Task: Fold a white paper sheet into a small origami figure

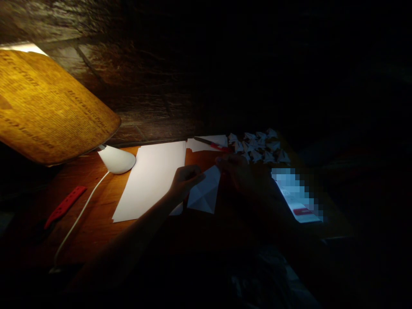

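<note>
Between my two hands is a creased square of white paper (203,193), raised above the wooden table, with fold lines crossing at its middle. My left hand (186,179) pinches its upper left edge, thumb lying along the sheet. At the top right corner, the fingers of my right hand (234,168) close on the paper; much of this hand is in shadow. Beyond my left hand lies a stack of white sheets (154,176). Several small folded paper figures (257,146) sit in rows past my right hand.
A lit lamp shade (54,107) with printed lettering stands at left on a white base (117,161), its cord (80,214) trailing forward. A red power strip (66,206) lies far left. A red-handled knife (215,145) rests on smaller sheets (199,146). At right glows a phone (296,195).
</note>
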Demonstrator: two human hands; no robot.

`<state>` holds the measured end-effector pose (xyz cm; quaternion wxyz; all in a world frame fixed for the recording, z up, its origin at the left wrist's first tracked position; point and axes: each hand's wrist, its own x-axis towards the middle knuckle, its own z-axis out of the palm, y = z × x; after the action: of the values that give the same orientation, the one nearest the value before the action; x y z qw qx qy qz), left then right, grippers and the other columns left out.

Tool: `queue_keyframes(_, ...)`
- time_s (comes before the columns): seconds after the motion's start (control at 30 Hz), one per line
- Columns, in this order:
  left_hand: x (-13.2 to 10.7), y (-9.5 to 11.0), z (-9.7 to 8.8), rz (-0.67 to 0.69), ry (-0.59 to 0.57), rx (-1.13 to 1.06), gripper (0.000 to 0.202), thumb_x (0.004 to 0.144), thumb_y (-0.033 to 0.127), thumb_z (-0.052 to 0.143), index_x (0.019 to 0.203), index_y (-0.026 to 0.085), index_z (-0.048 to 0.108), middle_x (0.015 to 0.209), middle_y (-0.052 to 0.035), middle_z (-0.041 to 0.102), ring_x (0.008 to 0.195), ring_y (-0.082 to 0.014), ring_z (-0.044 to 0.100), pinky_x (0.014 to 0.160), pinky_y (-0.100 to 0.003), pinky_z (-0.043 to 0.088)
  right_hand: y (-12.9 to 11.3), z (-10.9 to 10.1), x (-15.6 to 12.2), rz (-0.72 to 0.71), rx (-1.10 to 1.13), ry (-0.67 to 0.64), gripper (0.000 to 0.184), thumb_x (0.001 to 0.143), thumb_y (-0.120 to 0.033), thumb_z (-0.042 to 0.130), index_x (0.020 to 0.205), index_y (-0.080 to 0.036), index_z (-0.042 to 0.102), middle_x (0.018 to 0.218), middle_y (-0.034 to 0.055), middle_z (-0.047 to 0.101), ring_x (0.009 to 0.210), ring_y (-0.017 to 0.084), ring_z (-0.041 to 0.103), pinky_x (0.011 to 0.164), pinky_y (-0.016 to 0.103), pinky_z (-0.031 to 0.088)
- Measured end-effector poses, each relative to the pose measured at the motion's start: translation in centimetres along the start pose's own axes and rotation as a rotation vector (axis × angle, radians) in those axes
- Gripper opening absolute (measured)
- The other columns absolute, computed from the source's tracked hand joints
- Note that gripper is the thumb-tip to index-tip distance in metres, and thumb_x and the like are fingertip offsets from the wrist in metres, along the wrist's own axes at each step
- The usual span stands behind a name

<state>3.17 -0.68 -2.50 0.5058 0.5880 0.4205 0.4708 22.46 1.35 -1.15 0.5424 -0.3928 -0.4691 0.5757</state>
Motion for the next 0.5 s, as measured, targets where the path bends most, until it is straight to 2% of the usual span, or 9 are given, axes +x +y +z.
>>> queue_keyframes(0.5,0.02,0.05,0.15,-0.018,0.016,0.001,0.037,0.075,0.035,0.078,0.058,0.018,0.051,0.057,0.0035,0.043,0.055,-0.0097,0.039,0.052,-0.025,0.025,0.39,-0.03,0.40,-0.065,0.053,0.071,0.047,0.065,-0.050,0.088,0.051,-0.020,0.054,0.053,-0.0042,0.050,0.053,0.009,0.042,0.052,0.025,0.033)
